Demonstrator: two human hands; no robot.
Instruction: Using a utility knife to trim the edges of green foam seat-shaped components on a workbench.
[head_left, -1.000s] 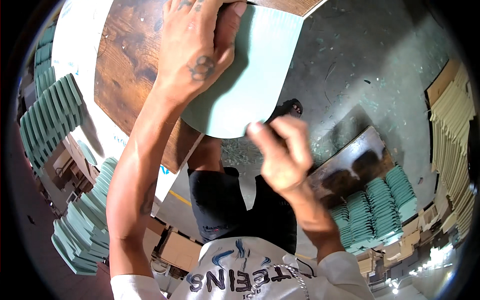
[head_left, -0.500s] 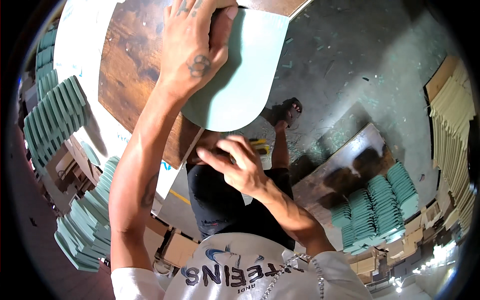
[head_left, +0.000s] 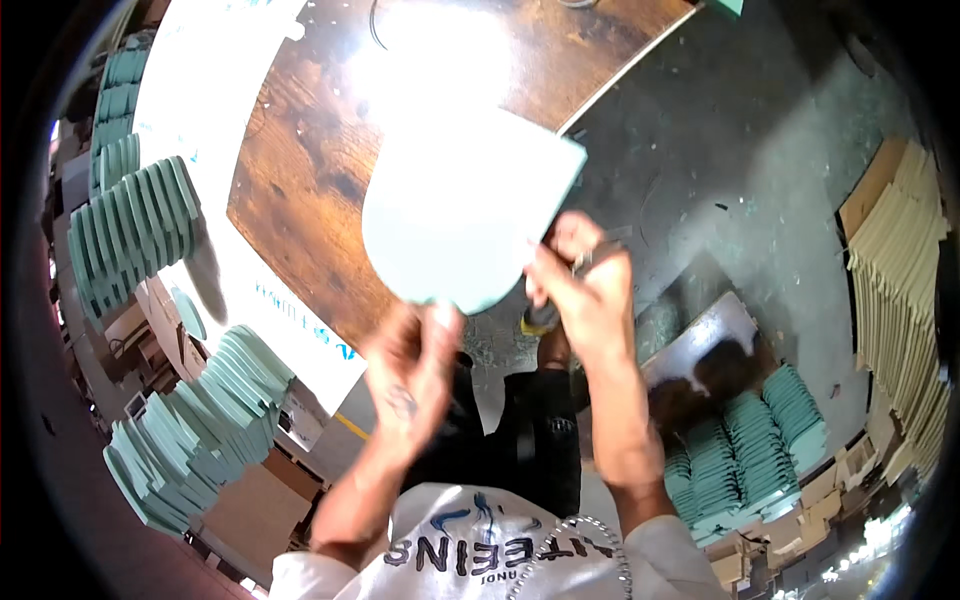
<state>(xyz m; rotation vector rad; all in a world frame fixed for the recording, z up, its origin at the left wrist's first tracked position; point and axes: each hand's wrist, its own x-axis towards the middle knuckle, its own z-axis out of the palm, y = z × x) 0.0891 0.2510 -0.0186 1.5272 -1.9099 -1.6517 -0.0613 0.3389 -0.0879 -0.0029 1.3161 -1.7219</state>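
Note:
A pale green pad [head_left: 460, 215] with one rounded end and one straight end is held up over the near corner of the brown table [head_left: 290, 200]. Bright light washes out much of its face. At its rounded near edge, my left hand [head_left: 408, 365] is closed, with the thumb on the rim. My right hand [head_left: 590, 285] has its fingers curled at the pad's right edge. Something dark shows among those fingers, too blurred to name. Just below the right hand is a dark and yellow object [head_left: 540, 320]; whether the hand touches it, I cannot tell.
Rows of green pads [head_left: 135, 230] stand on a white surface at left, with more pads [head_left: 200, 425] nearer me. Stacked green pads [head_left: 740, 450] sit on a board at lower right. A tall beige stack [head_left: 900, 280] stands far right. Scraps litter the grey floor [head_left: 740, 190].
My left hand has come back from the far end of the pad to its near rounded edge. The pad has lifted and turned. My right hand has moved right to its side edge.

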